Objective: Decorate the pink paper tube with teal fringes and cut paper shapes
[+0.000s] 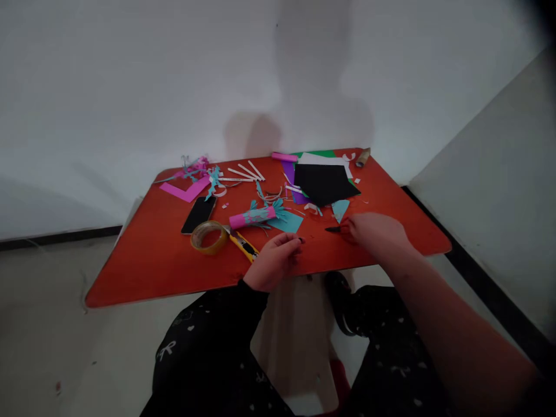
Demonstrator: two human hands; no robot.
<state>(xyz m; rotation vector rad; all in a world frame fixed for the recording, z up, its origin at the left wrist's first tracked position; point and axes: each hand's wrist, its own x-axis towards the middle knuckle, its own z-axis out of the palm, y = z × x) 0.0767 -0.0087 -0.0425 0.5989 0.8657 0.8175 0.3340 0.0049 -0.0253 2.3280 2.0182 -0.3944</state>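
Note:
My left hand (274,260) is closed in a pinch at the table's near edge. A tiny dark piece (301,240) shows at its fingertips, too small to name. My right hand (374,230) is wrapped round the red handles of a pair of scissors (333,229), whose dark blades point left toward the other hand. Beside my left hand lies a yellow utility knife (244,245), its tip against a roll of tape (210,250). Just beyond is a pink tube (238,221) wrapped in blue fringed paper. A light blue paper scrap (340,209) lies beyond the scissors.
The red table (143,260) stands against a white wall. A phone (198,215) lies left. Behind are white sticks (247,172), a pink paper frame (185,194), black paper (325,182) over other coloured sheets, a pink roll (284,157) and a brown tube (363,157).

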